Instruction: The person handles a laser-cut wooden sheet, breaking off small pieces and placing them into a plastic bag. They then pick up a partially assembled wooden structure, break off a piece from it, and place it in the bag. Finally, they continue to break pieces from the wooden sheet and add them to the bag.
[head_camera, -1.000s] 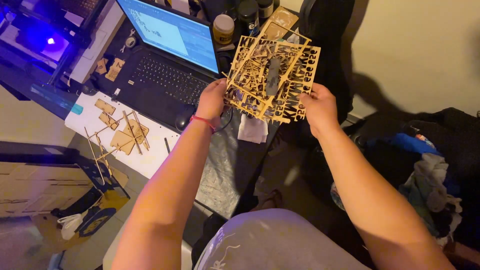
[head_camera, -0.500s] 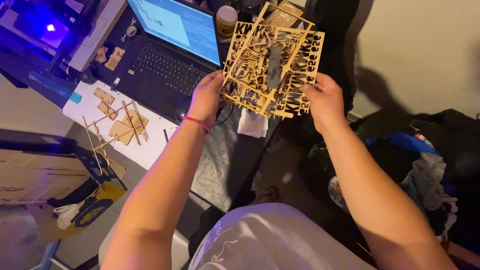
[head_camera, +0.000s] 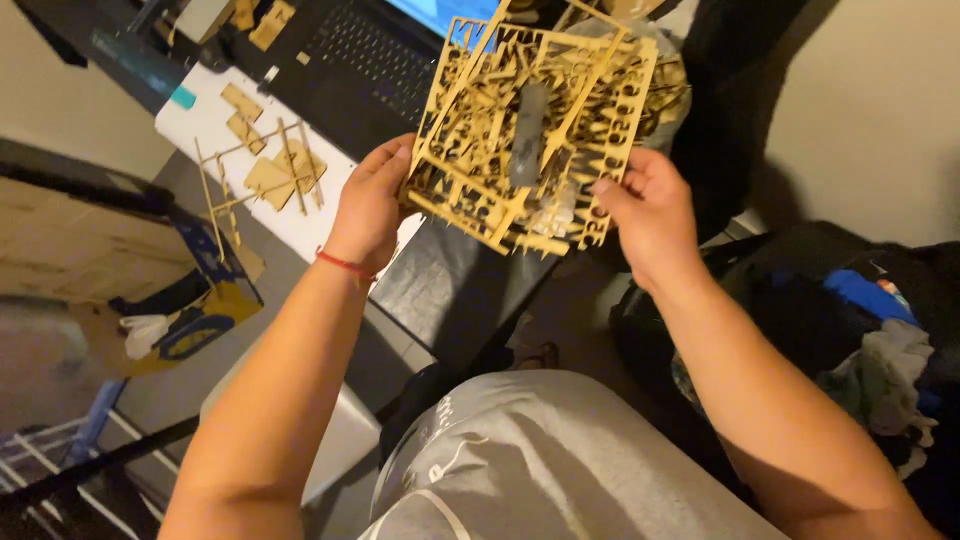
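Both my hands hold up a stack of thin laser-cut wooden sheets (head_camera: 530, 130), pale yellow, full of punched-out shapes. My left hand (head_camera: 375, 200), with a red string around the wrist, grips the stack's left edge. At the right lower edge, my right hand (head_camera: 645, 210) pinches the sheets with thumb on top. A small grey strip lies on the middle of the top sheet. The stack is tilted and held above the desk edge, in front of an open laptop (head_camera: 360, 60).
Loose wooden pieces and sticks (head_camera: 265, 165) lie on a white sheet (head_camera: 200, 125) left of the laptop. A dark mat (head_camera: 450, 290) covers the desk edge. A cardboard box (head_camera: 60, 240) stands at the left; a pile of clothes (head_camera: 870, 330) is at the right.
The view has shifted closer and lower. My hands have raised the wooden sheets nearer to the camera; both grips stay the same.
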